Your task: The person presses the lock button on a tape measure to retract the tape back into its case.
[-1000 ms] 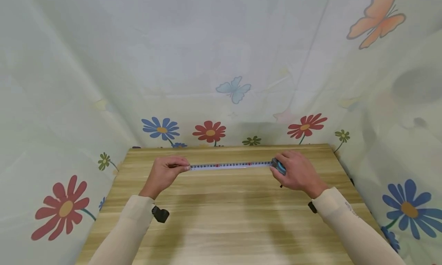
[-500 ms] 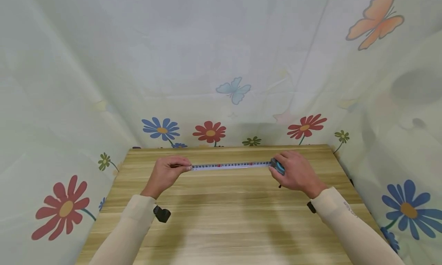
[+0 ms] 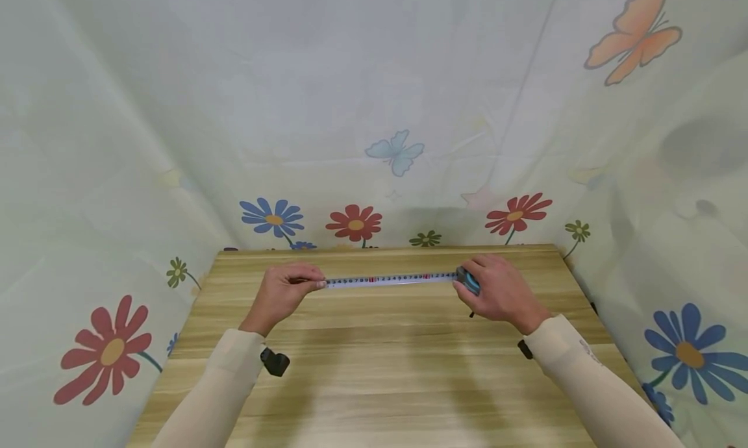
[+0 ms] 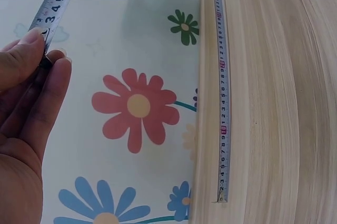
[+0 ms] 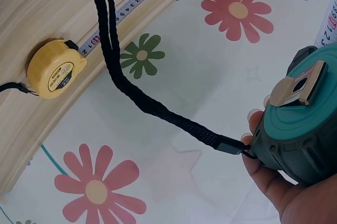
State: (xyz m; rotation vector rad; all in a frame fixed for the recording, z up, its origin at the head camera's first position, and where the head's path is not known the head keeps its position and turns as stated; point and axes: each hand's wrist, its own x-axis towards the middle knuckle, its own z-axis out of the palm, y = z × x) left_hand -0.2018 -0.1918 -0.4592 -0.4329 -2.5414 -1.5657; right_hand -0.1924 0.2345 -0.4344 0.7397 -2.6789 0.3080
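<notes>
My right hand [image 3: 504, 289] grips a teal and black tape measure [image 5: 300, 121], a metal belt clip on its side. From its case the white blade [image 3: 397, 280] runs level to my left hand [image 3: 284, 297]. There the thumb and fingers pinch the blade's end. In the wrist views a yellow tape measure [image 5: 51, 74] lies on the wooden table, its own blade [image 4: 223, 95] pulled out along the far edge. That one does not show in the head view. A black wrist strap [image 5: 150, 104] dangles from the teal case.
The wooden table [image 3: 374, 376] ends at the far side against a hanging cloth [image 3: 327, 110] printed with flowers and butterflies. The same cloth closes off the left and right sides. Small black devices [image 3: 274, 361] sit at the wrists, by the sleeve cuffs.
Both hands have come slightly closer together, the left a little to the right and the right a little to the left. The stretch of blade between them is slightly shorter.
</notes>
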